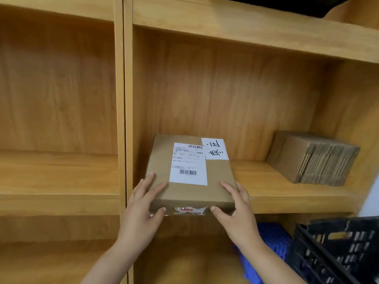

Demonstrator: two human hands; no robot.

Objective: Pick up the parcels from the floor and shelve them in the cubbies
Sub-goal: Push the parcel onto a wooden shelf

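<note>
A flat brown cardboard parcel (217,177) with a white shipping label and a handwritten white note lies on the shelf board (272,193) of the middle cubby, its near edge flush with the front. My left hand (143,208) grips its near left corner, fingers on top and thumb on the front face. My right hand (235,210) holds the near right corner the same way.
A bundle of flattened cardboard boxes (313,158) sits at the back right of the same cubby. A vertical divider (125,119) separates the left cubby (57,175). Below right stand a black plastic crate (340,251) and a blue crate (272,238).
</note>
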